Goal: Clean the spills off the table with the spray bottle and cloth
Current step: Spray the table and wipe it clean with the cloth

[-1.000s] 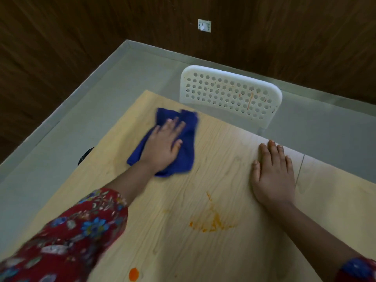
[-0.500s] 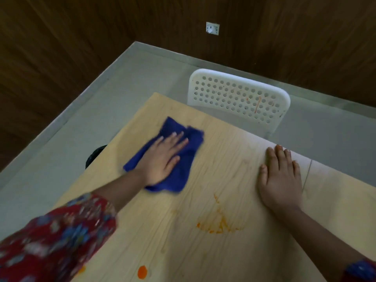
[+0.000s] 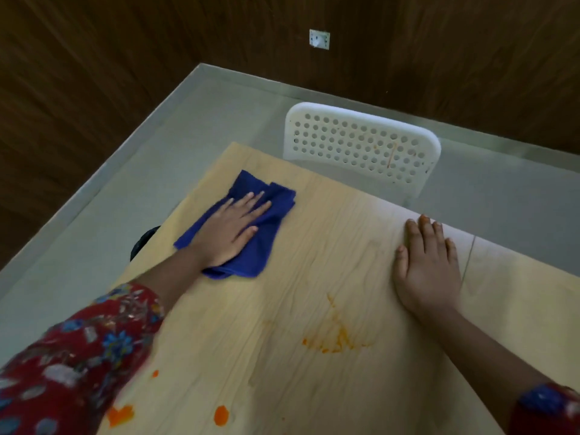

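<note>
Here, the left hand (image 3: 232, 230) is lying flat on the blue cloth (image 3: 277, 205), fingers straight and slightly spread, pressing it onto the far left part of the wooden table (image 3: 314, 397) rather than gripping it. A flat palm is probably spreading the pressure so that the folded cloth is rubbing the wood evenly. The right hand (image 3: 428, 265) is resting palm down on bare wood near the far edge, fingers straight and close together, holding nothing. It seems to be bracing the person as they are leaning forward. The cloth is sitting well apart from the main orange smear (image 3: 339, 342), which is lying nearer the person between the two arms, and from the orange blobs (image 3: 221, 415) at the near edge beside the patterned sleeve (image 3: 72, 372), so most of the cleaning is looking undone. The spray bottle is not showing anywhere in view. A white perforated chair (image 3: 361, 146) is standing just beyond the table's far edge.
</note>
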